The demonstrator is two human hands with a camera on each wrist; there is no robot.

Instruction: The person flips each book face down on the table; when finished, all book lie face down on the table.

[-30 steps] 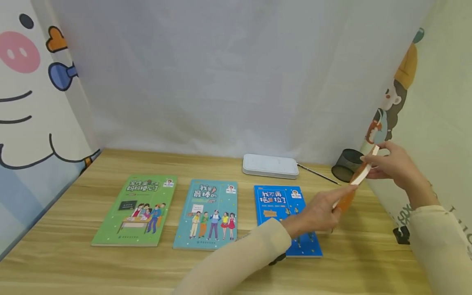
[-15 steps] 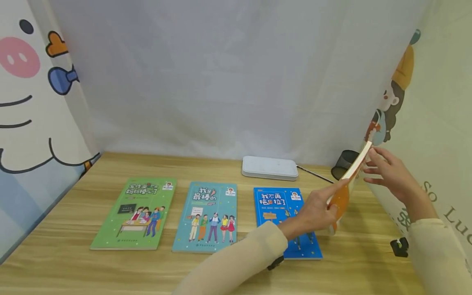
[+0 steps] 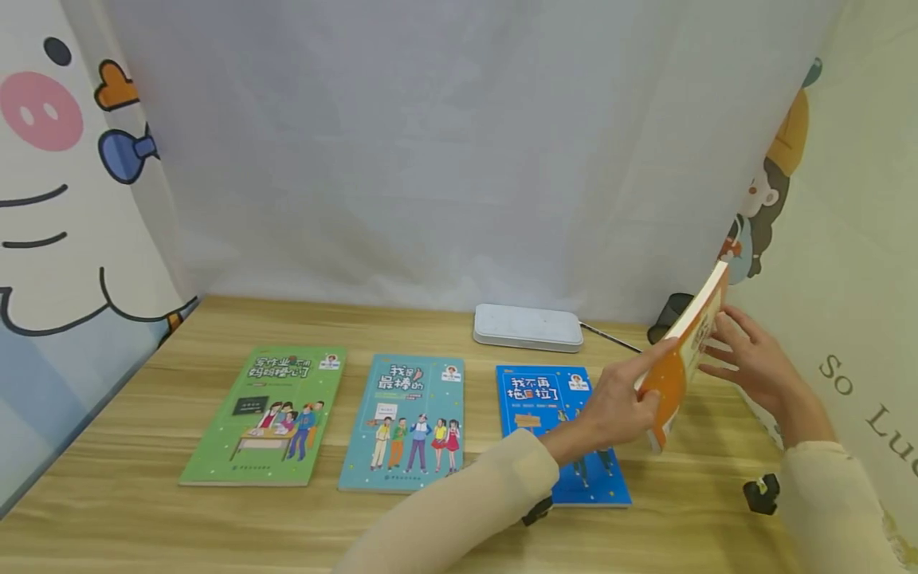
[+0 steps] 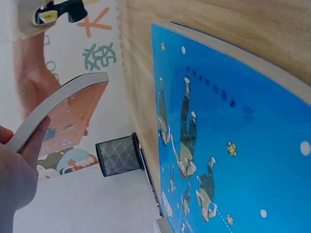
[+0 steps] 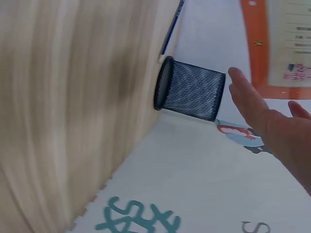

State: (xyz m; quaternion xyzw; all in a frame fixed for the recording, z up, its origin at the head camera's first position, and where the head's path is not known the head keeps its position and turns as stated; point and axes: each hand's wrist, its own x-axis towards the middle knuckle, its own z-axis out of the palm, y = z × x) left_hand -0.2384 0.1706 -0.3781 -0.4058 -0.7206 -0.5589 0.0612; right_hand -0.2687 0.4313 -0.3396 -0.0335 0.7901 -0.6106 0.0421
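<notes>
My left hand [image 3: 618, 406] grips an orange-and-white book [image 3: 674, 383] by its left edge, thumb on one side and fingers on the other. The book is held up over the right part of the table, tilted, its page edges upward. In the left wrist view the book [image 4: 73, 116] bends slightly. My right hand [image 3: 760, 371] is beside the book's right face, fingers spread and loosely straight. The right wrist view has these fingers [image 5: 248, 97] close to the orange-bordered cover [image 5: 260, 48]. Below my left forearm lies a blue book [image 3: 534, 399], partly covered by the arm.
A teal book [image 3: 405, 399] and a green book [image 3: 276, 399] lie flat in a row with the blue one. Behind them sit a white case [image 3: 528, 325], a thin pencil-like stick [image 3: 610, 336] and a black mesh cup [image 3: 667, 315]. Curtains border the table [image 3: 237, 534].
My right hand has let go of the book's far end and opened, moving slightly down. My left hand has turned the book so more of its orange face shows.
</notes>
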